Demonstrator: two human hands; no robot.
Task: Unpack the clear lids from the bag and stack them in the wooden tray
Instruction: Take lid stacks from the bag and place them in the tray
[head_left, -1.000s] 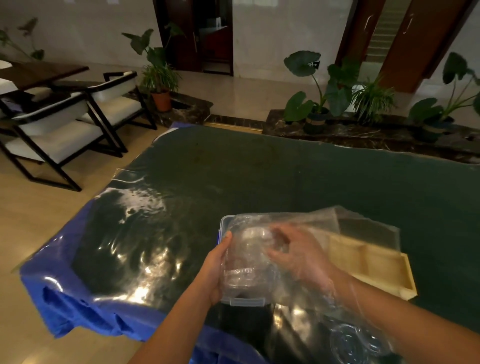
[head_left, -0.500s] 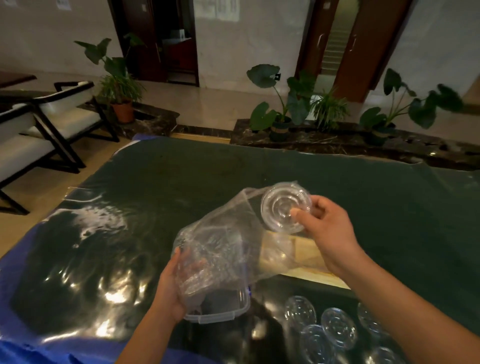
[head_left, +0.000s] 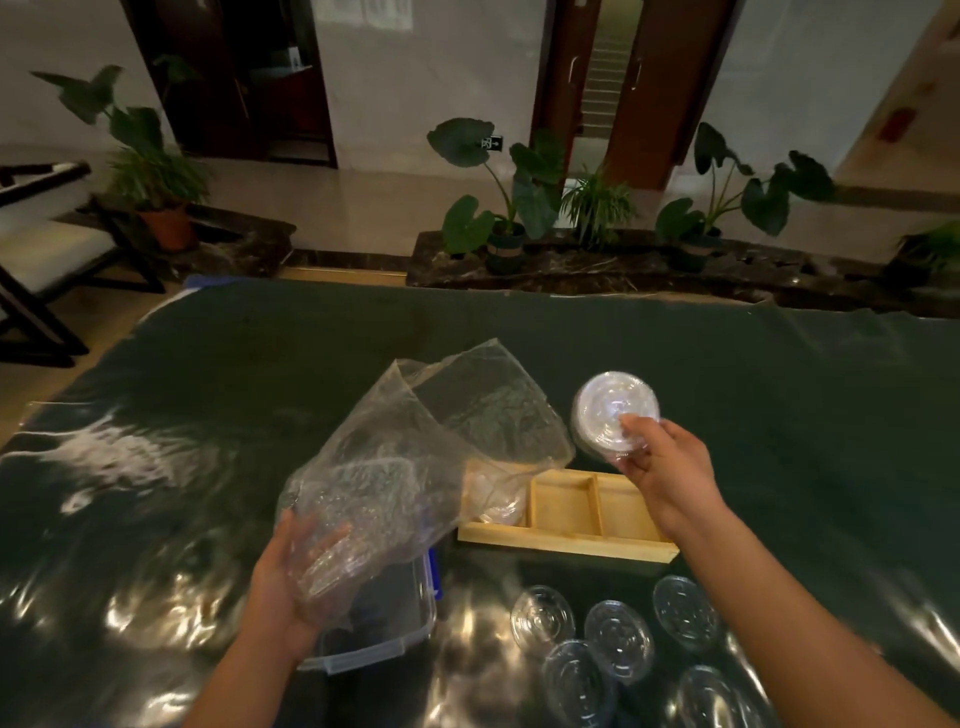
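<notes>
Now the right hand (head_left: 670, 470) pinches clear lids (head_left: 615, 415) near the wooden tray (head_left: 566, 545), the left hand (head_left: 288, 579) grips the bag (head_left: 415, 457); most stacking looks undone.

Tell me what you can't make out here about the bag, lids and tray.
Head view:
- Bag: crinkles and glare hide whether lids remain inside.
- Tray: bag covers its left compartment.
- Held lids: blur hides how many the right hand pinches.
- Table lids: bottom edge cuts off the nearest.
</notes>
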